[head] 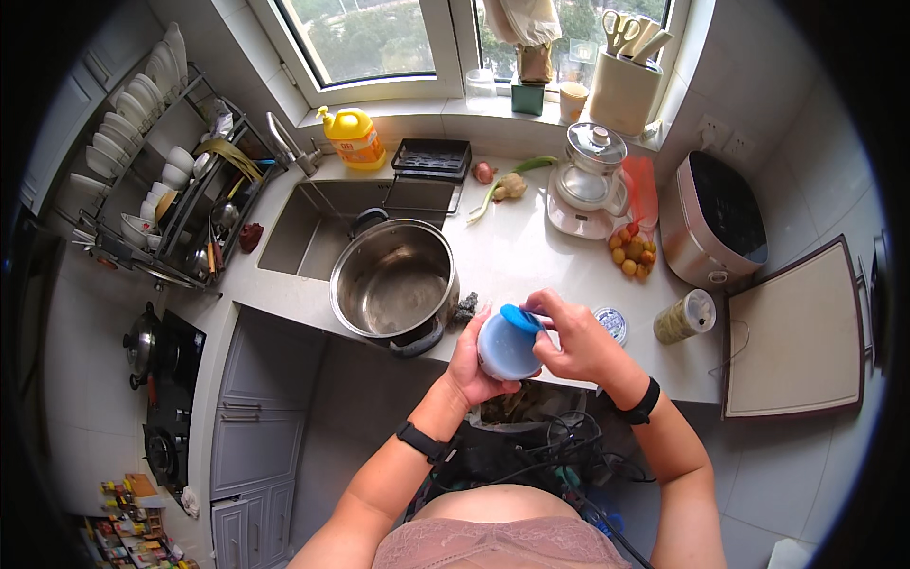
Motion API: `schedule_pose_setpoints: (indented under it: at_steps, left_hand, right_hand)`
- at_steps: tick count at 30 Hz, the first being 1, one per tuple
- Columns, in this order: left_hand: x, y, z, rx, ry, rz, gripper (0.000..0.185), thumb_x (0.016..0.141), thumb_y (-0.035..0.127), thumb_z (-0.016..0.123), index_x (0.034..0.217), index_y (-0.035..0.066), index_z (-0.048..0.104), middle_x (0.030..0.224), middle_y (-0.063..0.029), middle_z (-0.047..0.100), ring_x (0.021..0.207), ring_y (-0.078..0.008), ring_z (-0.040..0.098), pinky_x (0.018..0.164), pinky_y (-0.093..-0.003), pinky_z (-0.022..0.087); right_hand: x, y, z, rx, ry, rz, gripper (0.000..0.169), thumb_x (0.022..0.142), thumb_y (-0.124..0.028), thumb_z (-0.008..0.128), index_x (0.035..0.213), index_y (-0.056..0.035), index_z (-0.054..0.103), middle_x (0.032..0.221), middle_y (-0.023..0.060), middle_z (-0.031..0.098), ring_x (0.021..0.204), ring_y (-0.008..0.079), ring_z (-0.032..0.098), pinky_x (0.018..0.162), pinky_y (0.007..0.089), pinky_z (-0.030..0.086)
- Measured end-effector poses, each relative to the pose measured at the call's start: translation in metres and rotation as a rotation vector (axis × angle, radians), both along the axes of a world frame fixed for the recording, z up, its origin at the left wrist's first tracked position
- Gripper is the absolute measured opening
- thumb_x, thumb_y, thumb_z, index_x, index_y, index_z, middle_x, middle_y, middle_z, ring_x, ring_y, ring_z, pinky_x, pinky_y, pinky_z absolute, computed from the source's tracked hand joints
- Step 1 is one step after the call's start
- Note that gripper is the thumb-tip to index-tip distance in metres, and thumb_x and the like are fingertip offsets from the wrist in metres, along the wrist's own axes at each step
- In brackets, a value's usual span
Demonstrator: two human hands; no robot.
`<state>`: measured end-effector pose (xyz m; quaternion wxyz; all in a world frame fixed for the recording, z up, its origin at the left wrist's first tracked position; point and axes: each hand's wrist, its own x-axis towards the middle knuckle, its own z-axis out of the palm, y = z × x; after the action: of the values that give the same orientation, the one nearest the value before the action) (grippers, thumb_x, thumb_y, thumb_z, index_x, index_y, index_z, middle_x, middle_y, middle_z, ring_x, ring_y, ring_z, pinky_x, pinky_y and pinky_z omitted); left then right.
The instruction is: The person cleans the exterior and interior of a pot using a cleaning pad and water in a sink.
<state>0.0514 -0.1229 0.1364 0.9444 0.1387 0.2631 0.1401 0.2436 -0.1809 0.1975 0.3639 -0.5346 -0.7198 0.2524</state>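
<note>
My left hand (470, 366) holds a round tub (506, 348) with a pale bluish inside, at the counter's front edge. In my right hand (576, 341), a small blue disc-like piece (522, 319) is pinched between the fingers over the tub's rim; whether it is a scoop or a sponge I cannot tell. Left of the tub, a large steel pot (394, 281) with dark handles stands partly over the sink (298, 227). A dark steel-wool scourer (466, 309) lies between pot and tub. A round printed lid (611, 326) rests on the counter behind my right hand.
Water runs from the faucet (284, 142). A yellow detergent bottle (353, 139), black rack (431, 158), ginger (510, 186), glass kettle (589, 181), netted fruit (631, 250) and rice cooker (714, 220) stand or lie behind. At right are a jar (684, 317) and cutting board (793, 334); a dish rack (178, 171) is left.
</note>
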Motion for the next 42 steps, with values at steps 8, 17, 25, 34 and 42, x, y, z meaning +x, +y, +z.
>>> schedule_pose_setpoints:
  at_steps: [8,17,25,34,42]
  left_hand:
    - [-0.004,0.000,-0.003,-0.094,-0.041,0.019,0.070,0.095,0.074,0.037,0.134,0.019,0.055,0.114,-0.0112,0.066,0.091,-0.0415,0.069,0.048,-0.0298,0.039]
    - [-0.013,0.002,-0.018,-0.128,-0.163,0.032,0.068,0.095,0.072,0.040,0.134,0.018,0.055,0.122,-0.0159,0.066,0.097,-0.0468,0.067,0.050,-0.0310,0.041]
    - [-0.013,0.001,-0.021,-0.145,-0.107,0.045,0.068,0.093,0.073,0.042,0.131,0.018,0.057,0.116,-0.0125,0.067,0.098,-0.0461,0.065,0.050,-0.0310,0.040]
    - [-0.003,-0.002,-0.023,-0.144,-0.086,0.033,0.074,0.094,0.073,0.038,0.136,0.014,0.054,0.123,-0.0215,0.063,0.098,-0.0459,0.065,0.050,-0.0300,0.042]
    - [0.001,-0.002,-0.022,-0.141,-0.105,0.029,0.074,0.094,0.072,0.039,0.136,0.013,0.054,0.123,-0.0234,0.064,0.098,-0.0463,0.066,0.050,-0.0304,0.043]
  right_hand:
    - [0.006,-0.002,-0.012,0.088,0.168,-0.187,0.040,0.090,0.004,0.046,0.127,-0.0098,0.052,0.086,0.0196,0.068,0.070,0.0310,0.068,0.067,0.0379,0.054]
    - [0.041,-0.003,-0.050,-0.464,0.937,-0.503,0.032,0.095,-0.012,0.044,0.127,-0.0085,0.051,0.109,0.0092,0.057,0.092,0.0180,0.061,0.076,0.0382,0.058]
    - [0.141,-0.038,-0.148,-0.441,1.099,-0.958,0.036,0.091,-0.011,0.039,0.126,-0.0061,0.050,0.120,0.0169,0.057,0.107,0.0326,0.063,0.081,0.0536,0.059]
    - [0.170,-0.061,-0.213,-0.480,1.520,-1.042,0.039,0.099,-0.006,0.035,0.136,0.0048,0.044,0.132,0.0252,0.053,0.116,0.0417,0.059,0.099,0.0595,0.054]
    - [0.174,-0.069,-0.233,-0.545,1.120,-1.146,0.044,0.096,-0.006,0.063,0.136,0.0018,0.046,0.129,0.0227,0.056,0.111,0.0361,0.062,0.085,0.0556,0.058]
